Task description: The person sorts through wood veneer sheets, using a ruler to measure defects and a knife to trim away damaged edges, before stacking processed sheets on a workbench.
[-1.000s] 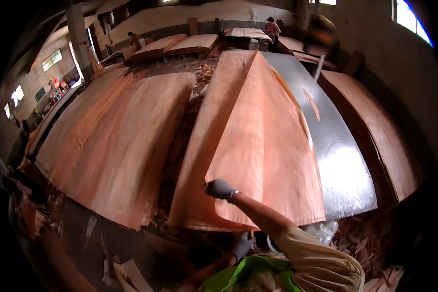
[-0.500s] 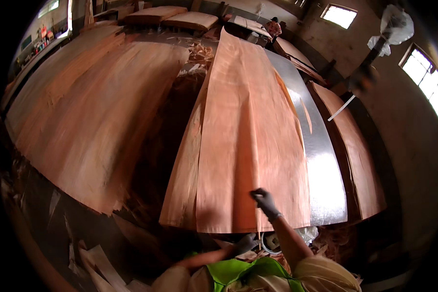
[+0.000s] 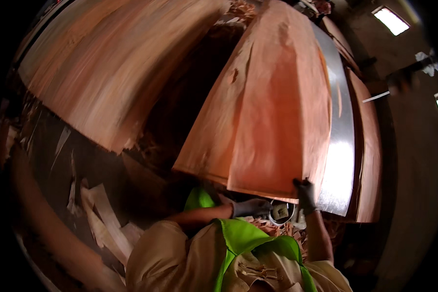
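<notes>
A large reddish wood veneer sheet [image 3: 267, 141] lies lengthwise before me, overlapping a paler sheet [image 3: 211, 131] on its left. Dark shading runs along a raised fold in it. My right hand [image 3: 305, 195], in a dark glove, is at its near right corner, fingers curled over the edge. Lower and to the left, my gloved left hand [image 3: 250, 208] reaches rightward just below the near edge, close to a round white bucket [image 3: 281, 213]. Its fingers are dark and blurred, so their grip is hidden.
A shiny metal sheet [image 3: 338, 160] shows along the right of the veneer, with another veneer stack [image 3: 370, 165] beyond it. A broad veneer stack [image 3: 117, 63] fills the left, across a dark gap. Scrap strips [image 3: 102, 214] lie at lower left.
My view has tilted down. My right hand has moved from above the sheet's middle fold to its near right corner. My left arm now stretches further toward the bucket.
</notes>
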A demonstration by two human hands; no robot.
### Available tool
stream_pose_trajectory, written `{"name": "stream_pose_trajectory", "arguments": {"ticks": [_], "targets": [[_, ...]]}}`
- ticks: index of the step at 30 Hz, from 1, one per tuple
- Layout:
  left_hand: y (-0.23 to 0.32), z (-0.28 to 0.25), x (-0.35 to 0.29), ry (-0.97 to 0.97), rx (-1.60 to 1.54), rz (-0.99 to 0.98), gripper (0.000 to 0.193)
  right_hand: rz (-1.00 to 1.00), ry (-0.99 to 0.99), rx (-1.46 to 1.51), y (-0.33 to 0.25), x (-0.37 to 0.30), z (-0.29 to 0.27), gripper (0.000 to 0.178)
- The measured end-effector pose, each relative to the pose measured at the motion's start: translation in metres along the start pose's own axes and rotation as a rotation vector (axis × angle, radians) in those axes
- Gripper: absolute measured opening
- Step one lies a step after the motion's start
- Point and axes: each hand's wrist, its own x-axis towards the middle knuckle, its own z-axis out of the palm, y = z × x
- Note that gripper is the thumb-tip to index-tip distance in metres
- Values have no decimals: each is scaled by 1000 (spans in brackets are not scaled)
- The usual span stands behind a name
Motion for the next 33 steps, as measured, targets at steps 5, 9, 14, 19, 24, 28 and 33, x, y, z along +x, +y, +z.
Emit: {"name": "stream_pose_trajectory", "arguments": {"ticks": [5,9,14,19,24,28,33], "targets": [[26,2,-138,506,-778,280,39,-17,-36,-5,-64,-21,-69,26],[17,-16,-176,738,-1004,679,41,-106,20,-134,-101,-2,-155,18],[-14,-49,-186,962,-1238,934,38,-126,98,-241,-154,-2,-230,19],[-15,-51,-196,1155,-1008,1082,42,-192,104,-91,-140,-27,-245,16],[-58,-31,-202,1345,-905,1067,47,-220,108,47,-41,-48,-303,22],[-37,41,-174,1372,-801,917,56,-187,124,236,73,-69,-353,21],[-39,131,-128,1451,-648,862,61,-140,132,326,187,-104,-418,11]]}}
